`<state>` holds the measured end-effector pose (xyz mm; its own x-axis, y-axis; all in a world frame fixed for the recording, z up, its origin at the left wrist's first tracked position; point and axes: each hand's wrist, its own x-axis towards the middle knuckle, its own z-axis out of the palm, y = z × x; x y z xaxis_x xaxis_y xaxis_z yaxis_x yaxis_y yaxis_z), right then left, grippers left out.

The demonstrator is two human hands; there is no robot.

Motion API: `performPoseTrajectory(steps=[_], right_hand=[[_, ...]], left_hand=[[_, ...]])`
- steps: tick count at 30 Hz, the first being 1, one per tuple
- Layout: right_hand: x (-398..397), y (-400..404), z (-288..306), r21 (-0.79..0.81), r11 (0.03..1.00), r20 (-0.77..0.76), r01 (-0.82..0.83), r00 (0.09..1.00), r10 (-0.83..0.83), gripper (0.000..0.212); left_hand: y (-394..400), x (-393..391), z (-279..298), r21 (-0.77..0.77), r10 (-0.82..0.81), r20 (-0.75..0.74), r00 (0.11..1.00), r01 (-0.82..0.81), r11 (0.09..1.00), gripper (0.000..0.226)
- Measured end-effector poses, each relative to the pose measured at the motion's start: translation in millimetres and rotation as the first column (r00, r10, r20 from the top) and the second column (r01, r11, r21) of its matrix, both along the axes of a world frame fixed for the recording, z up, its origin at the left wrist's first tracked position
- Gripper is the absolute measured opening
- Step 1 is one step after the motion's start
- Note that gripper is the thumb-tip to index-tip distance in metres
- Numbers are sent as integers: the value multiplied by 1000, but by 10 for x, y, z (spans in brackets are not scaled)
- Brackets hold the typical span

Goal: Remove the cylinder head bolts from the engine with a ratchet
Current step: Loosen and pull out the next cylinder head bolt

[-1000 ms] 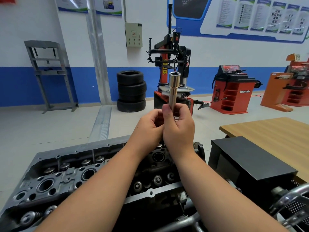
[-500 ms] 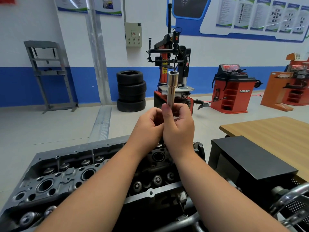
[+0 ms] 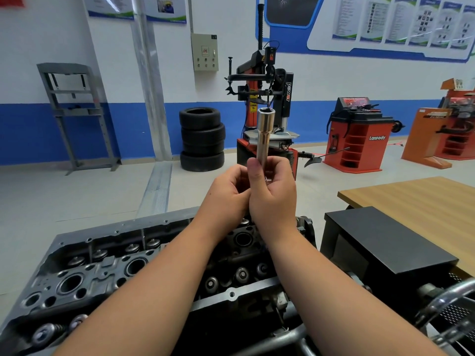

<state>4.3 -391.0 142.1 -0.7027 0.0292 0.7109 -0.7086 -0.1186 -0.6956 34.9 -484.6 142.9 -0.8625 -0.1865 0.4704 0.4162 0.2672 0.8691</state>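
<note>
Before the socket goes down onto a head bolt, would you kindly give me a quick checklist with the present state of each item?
1. Deep socket held upright, open end up: ok.
2. Right hand grips its lower end: ok.
3. Left hand curled beside it; what it holds: cannot tell.
4. Ratchet attached: cannot tell, hidden by the hands.
5. Cylinder head uncovered below: ok.
6. Socket seated on a bolt: not ok.

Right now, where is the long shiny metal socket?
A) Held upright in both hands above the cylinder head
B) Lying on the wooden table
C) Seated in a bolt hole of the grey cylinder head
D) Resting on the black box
A: the long shiny metal socket stands upright with its open end on top, its lower end gripped between the left hand and right hand, raised above the grey cylinder head.
</note>
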Motion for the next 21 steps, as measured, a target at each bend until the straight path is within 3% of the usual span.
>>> performPoseTrajectory(steps=[3,6,11,16,18,21], right_hand=[[-17,5,-8,30,999,-18,15,1000,-15,10],[-15,-5,-7,54,998,-3,12,1000,-12,28],[26,-1,22,-12,998,-8,-54,999,53,22],[17,21,26,-47,997,5,-61,998,61,17],[-6,36,18,-29,999,-3,-24,1000,24,12],[-9,41,22,52,998,-38,35,999,-33,13]], left_hand=[[-9,36,-10,32,-77,5,997,77,997,13],[6,67,1,41,-144,22,989,143,989,19],[-4,44,26,-22,-12,14,1000,12,1000,8],[22,0,40,-47,57,23,998,-56,997,14],[6,17,27,-13,-8,19,1000,8,1000,7],[10,66,32,51,-129,55,990,126,991,14]])
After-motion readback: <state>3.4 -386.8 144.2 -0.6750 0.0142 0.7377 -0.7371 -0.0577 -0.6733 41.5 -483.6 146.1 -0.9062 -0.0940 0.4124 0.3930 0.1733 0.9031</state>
